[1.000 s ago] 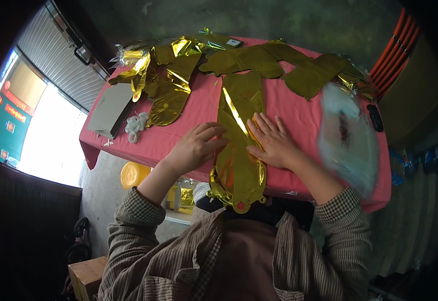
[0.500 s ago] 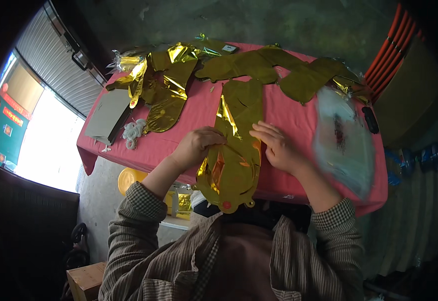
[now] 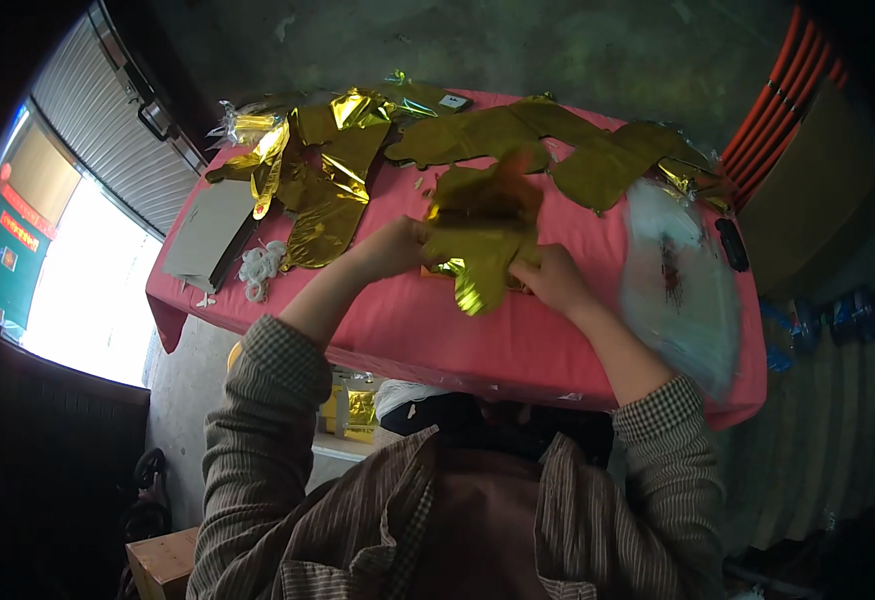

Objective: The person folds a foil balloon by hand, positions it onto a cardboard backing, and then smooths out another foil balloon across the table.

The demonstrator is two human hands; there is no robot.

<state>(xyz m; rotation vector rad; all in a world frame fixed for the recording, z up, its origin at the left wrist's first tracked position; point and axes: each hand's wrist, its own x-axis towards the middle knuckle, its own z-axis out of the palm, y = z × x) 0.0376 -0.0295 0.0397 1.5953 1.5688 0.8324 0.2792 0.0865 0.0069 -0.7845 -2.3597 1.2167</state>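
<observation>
A flat gold foil balloon is held up over the middle of the pink-covered table. Its far part is blurred and looks folded over. My left hand pinches the left edge, though its fingertips are partly hidden by the foil. On the opposite edge my right hand is closed with thumb and fingers on the foil. More flat gold foil balloons lie around: one foil balloon to the left, another foil balloon along the far edge, and a foil piece to the right.
Beside the left foil lie a pale flat box and a bundle of white cord. On the right are clear plastic bags and a black object. A wooden box stands on the floor at lower left.
Both hands have closed on the balloon's edges. Its near end, which hung past the table's front edge, has moved away from me, and the balloon now looks folded shorter.
</observation>
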